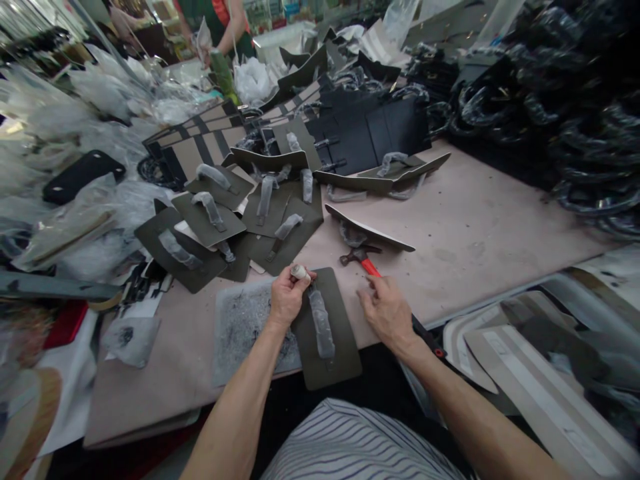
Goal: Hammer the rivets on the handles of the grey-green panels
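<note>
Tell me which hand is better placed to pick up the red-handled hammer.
Right. The right hand already lies on the hammer handle, while the left hand is closed on a small pale tool over the dark panel.

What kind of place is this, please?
Probably a workshop that makes leather goods or bags. The table holds many cut dark flaps, and a red-handled hammer lies by the right hand. The left hand holds a small tool on one flap.

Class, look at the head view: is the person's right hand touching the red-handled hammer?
Touching. The head view shows the right hand lying over the hammer, whose red handle runs under the fingers with no gap.
</note>
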`<state>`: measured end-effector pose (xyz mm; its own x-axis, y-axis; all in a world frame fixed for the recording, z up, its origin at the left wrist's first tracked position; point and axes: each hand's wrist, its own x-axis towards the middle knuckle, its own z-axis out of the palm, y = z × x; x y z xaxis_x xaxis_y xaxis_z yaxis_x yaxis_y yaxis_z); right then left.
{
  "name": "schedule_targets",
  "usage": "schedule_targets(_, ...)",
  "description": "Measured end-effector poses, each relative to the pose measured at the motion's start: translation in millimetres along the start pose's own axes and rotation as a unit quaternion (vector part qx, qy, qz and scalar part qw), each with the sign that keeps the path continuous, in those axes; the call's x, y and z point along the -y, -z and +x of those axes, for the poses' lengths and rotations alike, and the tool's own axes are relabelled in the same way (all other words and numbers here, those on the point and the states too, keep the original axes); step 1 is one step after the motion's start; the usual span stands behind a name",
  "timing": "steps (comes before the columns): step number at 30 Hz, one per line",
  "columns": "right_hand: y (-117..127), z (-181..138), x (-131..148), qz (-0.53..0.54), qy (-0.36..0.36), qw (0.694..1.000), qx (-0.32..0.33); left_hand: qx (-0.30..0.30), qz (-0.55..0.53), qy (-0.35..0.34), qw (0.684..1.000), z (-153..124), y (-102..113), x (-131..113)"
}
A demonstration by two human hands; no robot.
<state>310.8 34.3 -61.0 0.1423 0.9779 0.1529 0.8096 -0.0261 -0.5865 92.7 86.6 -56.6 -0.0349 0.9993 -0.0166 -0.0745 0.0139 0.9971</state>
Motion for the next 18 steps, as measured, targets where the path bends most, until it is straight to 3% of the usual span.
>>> schedule_targets(2,14,8,-19,-0.099,0.008,0.995,-0.005,-0.001,-0.007,-0.001,1.000,0,0,0)
schedule_targets(6,30,19,-39,-0.181,-0.010,0.979,0.094,0.000,-0.003,-0.008,1.000,0,0,0)
schedule_targets(8,33,23,-38,-0.143,-0.040,0.978,0.148,0.003,0.006,-0.015,1.000,0,0,1)
schedule_targets(10,35,28,-31,-0.026,-0.111,0.971,0.211,0.003,0.018,-0.020,1.000,0,0,3)
schedule_targets(12,39,30,-22,0.169,-0.220,0.916,0.291,-0.001,0.035,-0.025,0.999,0,0,5)
schedule_targets(15,47,26,-5,0.399,-0.365,0.765,0.351,-0.013,0.067,-0.038,0.997,-1,-3,5)
schedule_targets(16,52,23,2,0.429,-0.387,0.736,0.354,-0.015,0.079,-0.044,0.996,-2,-4,5)
schedule_targets(17,57,20,10,0.439,-0.391,0.728,0.353,-0.015,0.090,-0.050,0.995,-3,-5,4)
schedule_targets(18,63,17,17,0.435,-0.374,0.741,0.350,-0.013,0.100,-0.056,0.993,-4,-5,3)
